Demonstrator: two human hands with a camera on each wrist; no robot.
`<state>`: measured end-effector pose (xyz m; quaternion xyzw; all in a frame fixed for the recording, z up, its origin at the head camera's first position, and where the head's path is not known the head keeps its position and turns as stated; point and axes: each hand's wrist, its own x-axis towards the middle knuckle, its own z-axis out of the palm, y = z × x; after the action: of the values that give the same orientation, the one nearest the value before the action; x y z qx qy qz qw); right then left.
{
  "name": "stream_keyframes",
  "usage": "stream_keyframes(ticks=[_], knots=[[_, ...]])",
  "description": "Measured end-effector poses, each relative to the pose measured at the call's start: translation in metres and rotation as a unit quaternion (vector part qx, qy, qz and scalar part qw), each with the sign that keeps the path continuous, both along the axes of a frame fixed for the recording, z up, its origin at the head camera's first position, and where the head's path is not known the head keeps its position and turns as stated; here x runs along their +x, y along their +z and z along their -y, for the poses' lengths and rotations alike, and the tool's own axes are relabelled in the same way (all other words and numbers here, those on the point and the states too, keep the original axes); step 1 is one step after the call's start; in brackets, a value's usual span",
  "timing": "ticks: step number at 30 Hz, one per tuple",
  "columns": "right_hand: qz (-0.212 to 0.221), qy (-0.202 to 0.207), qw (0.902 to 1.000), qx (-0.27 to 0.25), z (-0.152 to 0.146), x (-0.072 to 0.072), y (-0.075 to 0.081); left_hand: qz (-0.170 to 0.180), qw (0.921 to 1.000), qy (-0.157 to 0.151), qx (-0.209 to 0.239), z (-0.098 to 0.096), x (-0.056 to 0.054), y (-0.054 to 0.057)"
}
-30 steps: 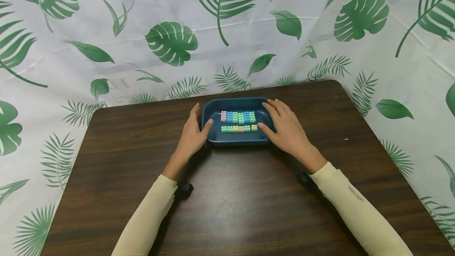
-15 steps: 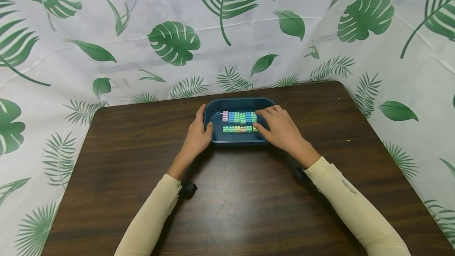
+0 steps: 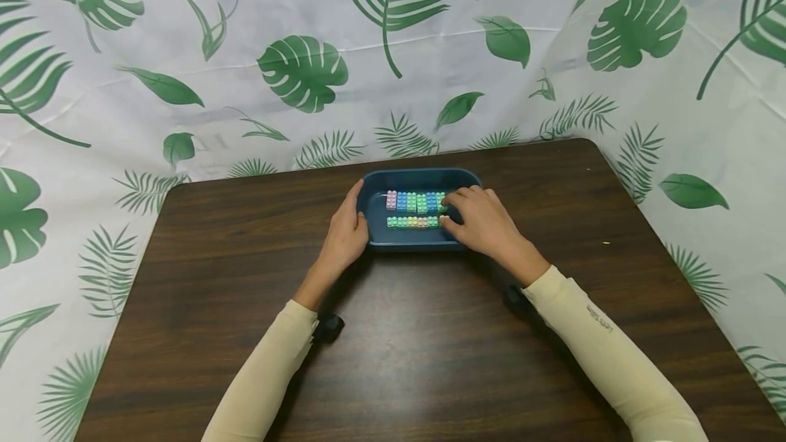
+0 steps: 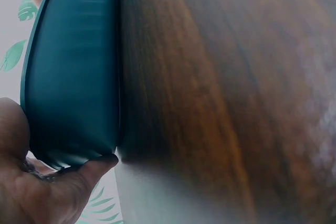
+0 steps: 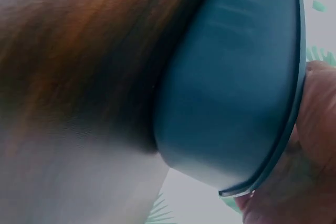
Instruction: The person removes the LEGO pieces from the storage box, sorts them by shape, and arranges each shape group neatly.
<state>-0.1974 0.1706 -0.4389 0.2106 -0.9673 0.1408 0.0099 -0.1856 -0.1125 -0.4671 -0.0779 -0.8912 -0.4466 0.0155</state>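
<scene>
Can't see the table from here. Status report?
Left hand holds tray at left end. Right hand over right end, grip unclear. Toy bricks in two rows, right ends partly hidden by right hand.

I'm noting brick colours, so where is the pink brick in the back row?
In the head view, the pink brick sits at the left end of the back row in the tray, beside a blue brick, toward the left hand.

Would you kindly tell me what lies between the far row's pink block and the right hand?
Blue and green blocks lie between the pink block and the right hand, as the head view shows.
</scene>
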Motion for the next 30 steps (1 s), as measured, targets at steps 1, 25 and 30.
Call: stream_keyframes(ticks=[1,25,30], knots=[[0.004,-0.002,1.0000,0.003,0.001,-0.001,0.001,0.001,1.0000,0.000,-0.001,0.000,0.000,0.000],[0.044,-0.039,0.9962,0.065,0.020,-0.004,0.002,0.008,0.9999,0.000,-0.008,0.003,0.001,0.003],[0.042,-0.040,0.9969,0.054,0.016,-0.006,0.001,0.006,1.0000,0.001,-0.003,0.000,0.000,0.000]])
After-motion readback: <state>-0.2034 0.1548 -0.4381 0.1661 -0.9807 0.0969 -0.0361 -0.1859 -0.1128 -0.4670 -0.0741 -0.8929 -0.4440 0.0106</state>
